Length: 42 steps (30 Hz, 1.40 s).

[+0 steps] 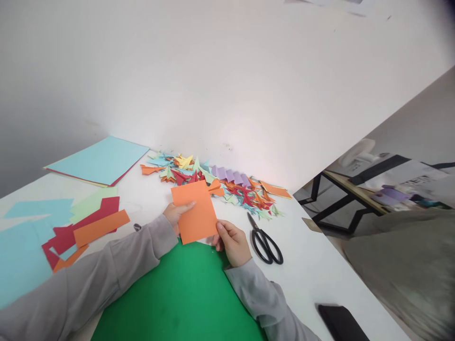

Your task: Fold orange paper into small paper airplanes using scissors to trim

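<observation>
An orange sheet of paper (196, 215) is held up between my two hands, above the far end of a green sheet (174, 293). My left hand (176, 215) grips its left edge, with the thumb flat on the front face. At the lower right corner, my right hand (232, 240) pinches the paper between thumb and fingers. To the right of that hand, black-handled scissors (265, 241) lie on the white table with their blades together. Behind the paper spreads a pile of folded and cut colored paper pieces (245, 194).
Blue sheets (103, 158) are stacked at the back left against the wall. Cut scraps, including an orange strip (102, 227), lie near my left arm. A dark flat object (341, 322) rests at the front right. Beyond the table edge stands a black-framed table (341, 201).
</observation>
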### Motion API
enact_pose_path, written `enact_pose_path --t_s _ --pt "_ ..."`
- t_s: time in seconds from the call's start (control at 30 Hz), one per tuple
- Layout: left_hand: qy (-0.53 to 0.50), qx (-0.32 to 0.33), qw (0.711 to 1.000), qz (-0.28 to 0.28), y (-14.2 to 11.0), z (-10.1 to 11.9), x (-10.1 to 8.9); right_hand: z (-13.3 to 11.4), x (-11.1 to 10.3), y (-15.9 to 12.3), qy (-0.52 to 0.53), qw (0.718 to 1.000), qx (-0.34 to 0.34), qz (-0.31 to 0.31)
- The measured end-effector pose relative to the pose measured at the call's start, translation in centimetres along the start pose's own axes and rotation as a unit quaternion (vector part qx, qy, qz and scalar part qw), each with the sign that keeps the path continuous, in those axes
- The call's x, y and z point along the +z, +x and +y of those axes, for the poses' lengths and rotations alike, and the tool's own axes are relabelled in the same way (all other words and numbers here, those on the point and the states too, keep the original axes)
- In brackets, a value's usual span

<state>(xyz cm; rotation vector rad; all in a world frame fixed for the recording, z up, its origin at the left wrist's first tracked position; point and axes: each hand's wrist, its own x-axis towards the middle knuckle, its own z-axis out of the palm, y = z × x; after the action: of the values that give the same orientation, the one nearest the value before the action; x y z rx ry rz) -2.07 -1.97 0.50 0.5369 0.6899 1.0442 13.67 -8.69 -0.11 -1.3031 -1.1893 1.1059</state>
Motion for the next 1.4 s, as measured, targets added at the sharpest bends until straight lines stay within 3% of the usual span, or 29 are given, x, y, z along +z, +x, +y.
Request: enact_pose_path --t_s 0.1,0.17,0.3,0.4,0.47,0.53,0.63,0.8,0.9,1.07,1.3,1.4 --pt "-0.019 0.003 1.000 0.012 0.1 0.0 0.1 0.0 0.1 -0.2 -0.037 0.999 -0.018 0.030" --pt "-0.031 0.005 0.999 0.024 0.1 0.0 0.2 0.2 -0.4 -0.2 -0.092 0.990 -0.047 0.100" --pt "-0.044 -0.014 0.998 0.037 0.2 0.6 0.1 0.9 -3.1 0.3 -0.181 0.942 -0.117 0.256" --pt "-0.051 -0.003 0.998 0.041 0.4 1.1 -0.4 1.6 -5.6 0.3 -0.306 0.867 -0.126 0.373" --pt "-0.056 -0.007 0.998 0.040 0.7 1.4 -0.7 2.4 -6.9 0.0 -0.383 0.802 -0.074 0.452" --pt "-0.066 -0.007 0.997 0.044 0.8 1.6 -1.0 3.4 -7.7 -0.4 -0.402 0.780 -0.030 0.479" --pt "-0.071 0.006 0.997 0.044 0.8 1.7 -1.1 4.6 -8.2 -0.7 -0.426 0.791 -0.039 0.437" --pt "-0.067 -0.005 0.997 0.034 0.6 1.8 -1.2 4.3 -9.3 -0.2 -0.513 0.789 0.021 0.338" --pt "-0.071 -0.012 0.997 0.032 0.5 1.9 -1.2 4.0 -10.1 0.1 -0.534 0.793 -0.012 0.294" --pt "-0.065 -0.021 0.997 0.025 0.4 2.0 -1.2 3.9 -10.2 0.1 -0.531 0.783 -0.054 0.318" --pt "-0.076 -0.019 0.997 0.027 0.4 2.0 -1.2 2.4 -9.4 -0.3 -0.432 0.835 0.004 0.340" --pt "-0.081 -0.014 0.996 0.035 0.5 2.0 -1.3 1.9 -9.1 -0.5 -0.339 0.881 -0.048 0.325"
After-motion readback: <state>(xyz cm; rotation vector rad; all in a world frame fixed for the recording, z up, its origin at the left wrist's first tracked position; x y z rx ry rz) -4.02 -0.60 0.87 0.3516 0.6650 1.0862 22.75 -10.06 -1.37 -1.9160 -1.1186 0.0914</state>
